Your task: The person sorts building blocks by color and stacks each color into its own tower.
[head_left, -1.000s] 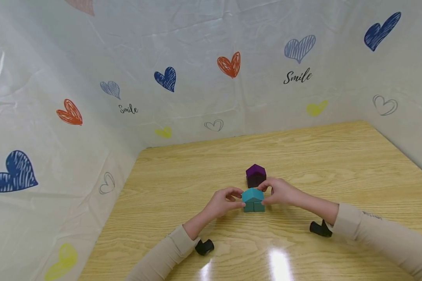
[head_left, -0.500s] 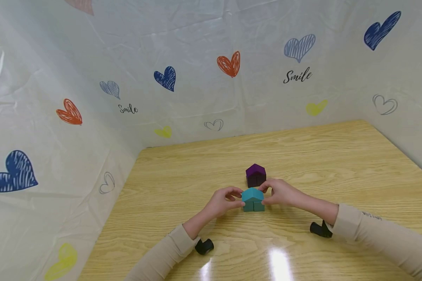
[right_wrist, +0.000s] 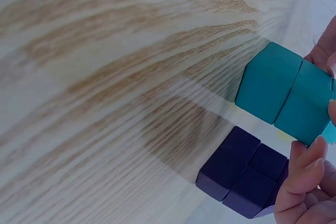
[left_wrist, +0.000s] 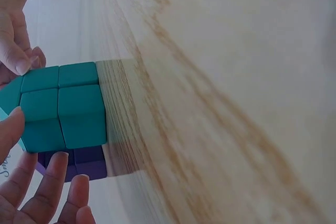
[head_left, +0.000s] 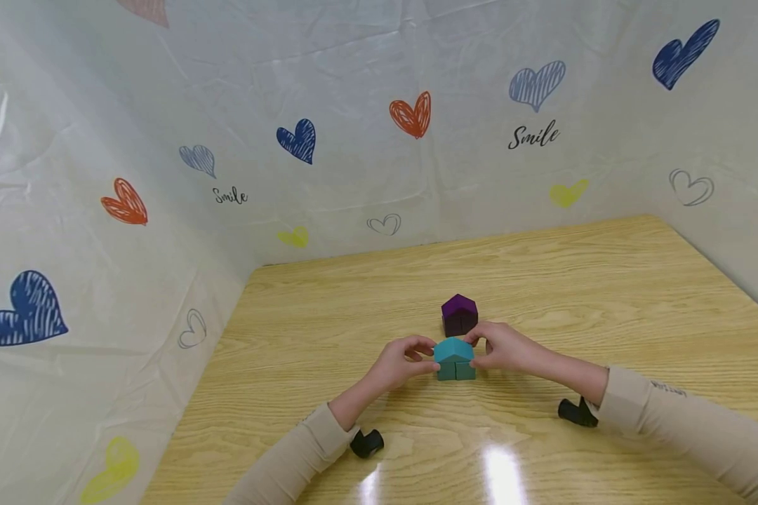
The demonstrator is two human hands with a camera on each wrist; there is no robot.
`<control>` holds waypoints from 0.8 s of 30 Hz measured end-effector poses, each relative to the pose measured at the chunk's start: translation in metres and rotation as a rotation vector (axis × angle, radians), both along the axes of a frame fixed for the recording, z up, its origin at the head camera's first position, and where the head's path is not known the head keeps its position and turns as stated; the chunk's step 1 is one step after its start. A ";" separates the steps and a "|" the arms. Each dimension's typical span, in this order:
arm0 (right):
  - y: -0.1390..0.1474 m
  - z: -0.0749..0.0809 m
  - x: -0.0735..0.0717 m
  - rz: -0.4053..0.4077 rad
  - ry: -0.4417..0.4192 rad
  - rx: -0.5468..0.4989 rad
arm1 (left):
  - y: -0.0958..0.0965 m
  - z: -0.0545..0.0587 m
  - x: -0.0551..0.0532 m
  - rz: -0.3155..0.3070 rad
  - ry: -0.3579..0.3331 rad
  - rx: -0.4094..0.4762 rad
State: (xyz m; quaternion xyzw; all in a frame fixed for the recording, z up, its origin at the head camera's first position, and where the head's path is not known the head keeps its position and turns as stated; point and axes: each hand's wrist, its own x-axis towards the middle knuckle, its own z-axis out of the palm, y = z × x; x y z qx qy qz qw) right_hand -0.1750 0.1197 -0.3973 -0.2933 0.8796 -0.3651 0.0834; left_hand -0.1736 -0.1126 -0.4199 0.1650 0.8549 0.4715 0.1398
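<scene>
A small house-shaped stack of teal blocks stands on the table, its lighter turquoise roof-shaped piece on top. My left hand pinches its left side, thumb at the front and fingers behind, as the left wrist view shows around the teal cubes. On the opposite side my right hand holds it likewise with thumb and fingers near the roof. Just behind sits a second house-shaped stack, dark purple, which neither hand holds; its cubes show plainly in the right wrist view.
The wood-grain table ends at a pale sheet printed with hearts along the back and sides. Black wrist-camera mounts hang under both sleeves, close over the tabletop.
Almost nothing differs; both hands stay on the teal stack. The right hand's raised fingers have settled very slightly lower, showing a little more of the purple stack.
</scene>
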 end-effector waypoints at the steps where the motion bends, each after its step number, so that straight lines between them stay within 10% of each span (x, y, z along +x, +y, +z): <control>1: 0.000 0.000 0.000 0.000 -0.001 -0.001 | 0.000 0.000 0.000 -0.001 0.001 0.001; 24: -0.004 0.003 0.004 -0.001 0.010 0.058 | -0.002 -0.002 0.001 -0.002 0.003 -0.030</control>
